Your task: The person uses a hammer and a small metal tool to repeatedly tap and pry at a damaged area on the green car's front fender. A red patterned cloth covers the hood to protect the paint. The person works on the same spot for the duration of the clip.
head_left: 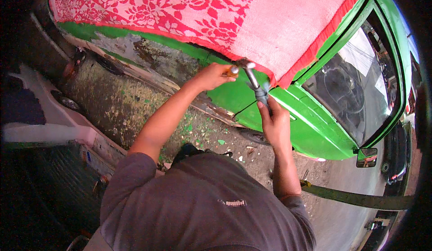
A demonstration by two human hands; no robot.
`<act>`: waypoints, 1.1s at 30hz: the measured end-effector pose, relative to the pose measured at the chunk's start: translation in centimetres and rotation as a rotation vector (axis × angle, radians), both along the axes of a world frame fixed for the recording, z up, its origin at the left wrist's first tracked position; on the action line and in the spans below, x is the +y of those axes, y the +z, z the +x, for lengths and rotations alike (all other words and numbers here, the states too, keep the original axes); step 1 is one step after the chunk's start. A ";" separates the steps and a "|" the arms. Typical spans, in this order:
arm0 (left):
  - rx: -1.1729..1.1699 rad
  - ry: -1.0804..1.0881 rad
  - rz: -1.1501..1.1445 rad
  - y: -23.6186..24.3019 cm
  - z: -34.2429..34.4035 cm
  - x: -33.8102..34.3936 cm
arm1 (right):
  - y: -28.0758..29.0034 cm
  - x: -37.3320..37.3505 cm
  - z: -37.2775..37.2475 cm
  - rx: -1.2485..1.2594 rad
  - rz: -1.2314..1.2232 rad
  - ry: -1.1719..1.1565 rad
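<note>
My right hand (pixel 276 121) is wrapped round the grip of a hammer (pixel 253 78) with a metal shaft. Its head is up near the red edge of a blanket. My left hand (pixel 211 76) is closed on an orange-handled tool (pixel 232 71), perhaps a screwdriver or chisel; its far end is hidden. The hammer's head is close beside that handle; whether they touch I cannot tell. Both hands are against the side of a green vehicle (pixel 321 129). Over its upper part lies the pink and red floral blanket (pixel 288 26).
Left of my hands, the vehicle's lower side has a patch of bare, stripped paint (pixel 157 55). A window (pixel 360 80) and a side mirror (pixel 366 157) are on the right. Paint chips lie on the rough ground (pixel 135 100). Another vehicle's pale panel (pixel 72 127) stands on the left.
</note>
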State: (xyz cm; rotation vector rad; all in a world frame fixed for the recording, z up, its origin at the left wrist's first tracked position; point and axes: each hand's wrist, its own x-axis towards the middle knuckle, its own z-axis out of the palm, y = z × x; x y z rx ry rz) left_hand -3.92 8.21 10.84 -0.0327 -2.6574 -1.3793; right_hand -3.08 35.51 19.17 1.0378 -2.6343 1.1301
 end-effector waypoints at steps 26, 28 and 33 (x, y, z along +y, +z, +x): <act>0.151 0.096 0.230 -2.3 -1.2 -0.3 | -0.7 0.7 -1.0 -0.253 -0.232 0.002; 0.151 0.081 0.227 -1.9 -1.1 -0.1 | -1.1 1.0 -1.0 -0.256 -0.286 0.016; 0.198 0.099 0.286 -2.4 -1.0 0.0 | -0.7 -0.3 -1.4 -0.123 -0.155 0.025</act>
